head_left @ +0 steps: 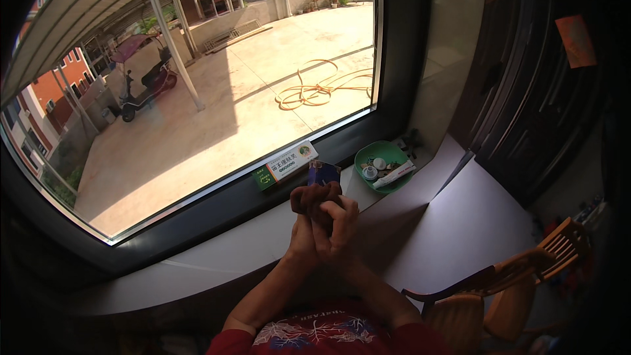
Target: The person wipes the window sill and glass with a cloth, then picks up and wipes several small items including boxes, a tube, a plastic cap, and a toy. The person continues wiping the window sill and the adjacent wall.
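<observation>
Both my hands are close together above the window sill, closed on a bunched brown cloth. My left hand is under its left side, its fingers mostly hidden. The fingers of my right hand curl over the right side. Whether anything is wrapped inside the cloth I cannot tell. Just beyond it shows a dark blue item, box-like, its lower part covered by the cloth. A long green and white carton leans along the window frame to the left.
A green bowl on the sill holds a white tube and small round containers. Small dark items lie behind it. Wooden chairs stand at the lower right by a white surface. Outside the window are a scooter and a coiled hose.
</observation>
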Tool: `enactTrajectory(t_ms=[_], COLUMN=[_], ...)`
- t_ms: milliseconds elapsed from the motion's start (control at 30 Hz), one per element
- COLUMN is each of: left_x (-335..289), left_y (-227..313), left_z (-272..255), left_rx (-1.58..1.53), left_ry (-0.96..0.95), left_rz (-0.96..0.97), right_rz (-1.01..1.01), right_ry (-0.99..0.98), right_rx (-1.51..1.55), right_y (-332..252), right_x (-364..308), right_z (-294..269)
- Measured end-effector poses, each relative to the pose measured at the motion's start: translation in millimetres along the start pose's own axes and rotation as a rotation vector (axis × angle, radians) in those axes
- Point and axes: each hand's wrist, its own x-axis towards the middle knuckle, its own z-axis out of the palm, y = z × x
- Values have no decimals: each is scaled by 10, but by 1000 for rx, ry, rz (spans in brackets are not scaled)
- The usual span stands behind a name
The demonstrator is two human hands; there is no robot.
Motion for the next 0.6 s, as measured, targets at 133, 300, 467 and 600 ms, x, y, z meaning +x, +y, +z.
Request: enactTrajectory(t_ms=[133, 300, 467, 600], left_x=[-20, -351, -512, -592], left_y=[-169, -451, -567, -784], left_z=[-158, -404, -540, -509], left_rx=[-567, -2696, -2705, -2417], left_ry=[186, -459, -363, -419], left_rz=[-355, -1110, -1092, -1097], right_rz=[-131, -32, 425, 758], right_ry=[-66, -48, 92, 395], right_rx=[-9, -245, 420, 801], right_y=[-187, -367, -409, -657], right_x=[5, 288, 319, 205], right_z=[172, 126, 139, 47])
